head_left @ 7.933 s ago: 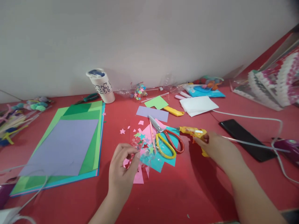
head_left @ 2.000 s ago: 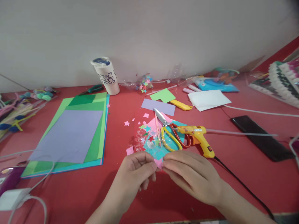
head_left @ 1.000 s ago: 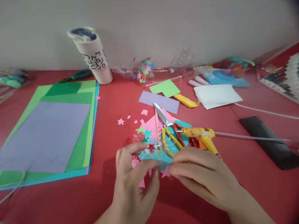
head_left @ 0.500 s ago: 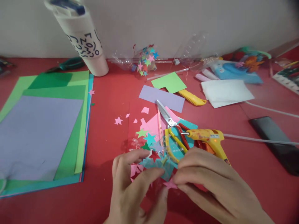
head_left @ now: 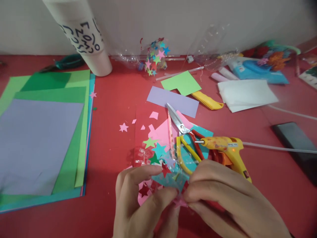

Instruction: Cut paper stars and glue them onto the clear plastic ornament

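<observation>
Between the tips of my right hand (head_left: 223,195) a pink paper star (head_left: 180,201) is pinched. My left hand (head_left: 143,201) curls around a clear plastic piece (head_left: 142,155) that carries several paper stars; its full shape is hidden by my fingers. Light green (head_left: 150,142), teal (head_left: 158,150) and dark green stars (head_left: 155,159) show on its far side. The left forefinger reaches a red star (head_left: 165,169), and the left thumb meets the pink one. Just beyond lie scissors (head_left: 182,127) with red and yellow handles. A yellow glue gun (head_left: 223,145) rests right of them, its small light glowing.
Stacked coloured paper (head_left: 44,145) covers the left side. Behind it are pliers (head_left: 65,62) and a white tumbler (head_left: 91,49). A star-covered clear object (head_left: 156,56) stands at the back. Rightward are a yellow cutter (head_left: 208,100), white cloth (head_left: 247,94) and a phone (head_left: 294,145).
My left thumb has come closer to my right fingertips and now touches the pink star. A dark red star has come into sight below the left forefinger. The whole view has shifted slightly.
</observation>
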`<state>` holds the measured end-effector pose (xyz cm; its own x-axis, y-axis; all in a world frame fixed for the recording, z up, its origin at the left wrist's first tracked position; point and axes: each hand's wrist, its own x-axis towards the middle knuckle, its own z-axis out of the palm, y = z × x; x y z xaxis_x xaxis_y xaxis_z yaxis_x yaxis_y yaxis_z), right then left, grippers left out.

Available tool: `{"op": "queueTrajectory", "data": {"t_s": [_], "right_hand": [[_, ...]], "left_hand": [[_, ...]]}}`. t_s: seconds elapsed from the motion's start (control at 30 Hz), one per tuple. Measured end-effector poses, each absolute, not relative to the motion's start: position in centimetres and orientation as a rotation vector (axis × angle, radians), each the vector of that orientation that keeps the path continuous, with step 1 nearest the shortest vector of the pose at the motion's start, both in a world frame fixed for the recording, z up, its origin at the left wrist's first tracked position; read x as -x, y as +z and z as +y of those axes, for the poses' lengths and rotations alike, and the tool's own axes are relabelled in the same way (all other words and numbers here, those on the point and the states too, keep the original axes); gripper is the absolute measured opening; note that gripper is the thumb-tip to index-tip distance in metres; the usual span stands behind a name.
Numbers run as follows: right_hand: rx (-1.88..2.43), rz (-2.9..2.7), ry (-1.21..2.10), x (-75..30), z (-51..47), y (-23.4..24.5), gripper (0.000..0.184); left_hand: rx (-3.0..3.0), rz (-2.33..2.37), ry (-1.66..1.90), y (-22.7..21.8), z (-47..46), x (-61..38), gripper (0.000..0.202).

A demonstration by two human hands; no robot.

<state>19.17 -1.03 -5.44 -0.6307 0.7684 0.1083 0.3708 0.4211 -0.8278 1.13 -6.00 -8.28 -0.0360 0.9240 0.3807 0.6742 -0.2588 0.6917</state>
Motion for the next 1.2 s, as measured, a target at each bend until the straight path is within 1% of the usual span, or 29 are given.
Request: {"op": "queueTrajectory", "data": {"t_s": [0.27, 0.77, 1.2], "right_hand": [[0.992, -2.244, 1.044, -19.18, -0.84, -5.29, 0.013], [0.999, -2.252, 1.024, -19.01, -0.82, -5.32, 0.013], [1.047, -2.285, 0.971, -19.08, -1.13, -5.51, 0.013]], "left_hand": [[-1.938, 1.688, 1.192, -8.22, -5.98, -1.22, 0.019], [-1.947, 1.662, 1.194, -8.27, -5.97, -1.18, 0.022], [-1.891, 1.630, 1.204, -8.48, -6.19, -1.22, 0.019]]}}
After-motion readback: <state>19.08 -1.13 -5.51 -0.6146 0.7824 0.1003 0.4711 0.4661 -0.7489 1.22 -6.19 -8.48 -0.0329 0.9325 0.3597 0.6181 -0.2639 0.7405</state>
